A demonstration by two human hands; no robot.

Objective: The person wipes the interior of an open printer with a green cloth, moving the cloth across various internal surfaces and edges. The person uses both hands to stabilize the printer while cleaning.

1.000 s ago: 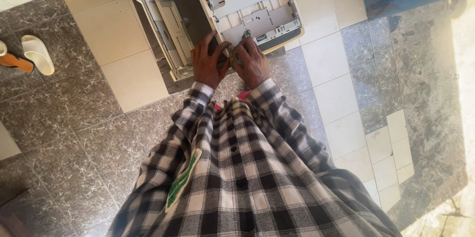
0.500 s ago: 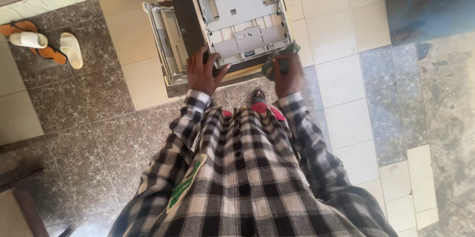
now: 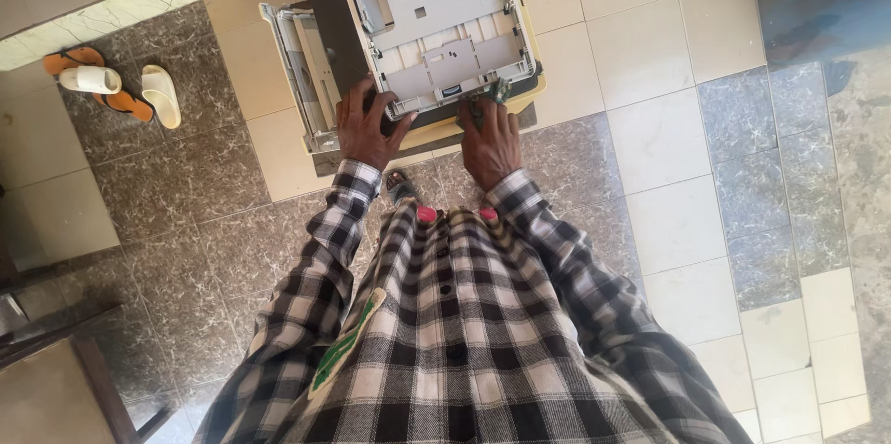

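We see 3 sandals (image 3: pixel 111 89), 2 white and 1 orange, lying together on the dark marbled floor tiles (image 3: pixel 167 212) at upper left, pale cream tiles (image 3: pixel 650 26) at upper right, and a brown wooden piece of furniture (image 3: pixel 56 388) at lower left.

Two hands on a printer part on the floor.

The left hand (image 3: pixel 364 127) rests spread on the dark near edge of the grey and cream printer part (image 3: pixel 432 22). The right hand (image 3: pixel 489 140) presses a small green cloth (image 3: pixel 486 102) against that same edge. The part sits on the tiled floor (image 3: pixel 650 138). Sandals (image 3: pixel 116 90) lie well apart, off to the left.
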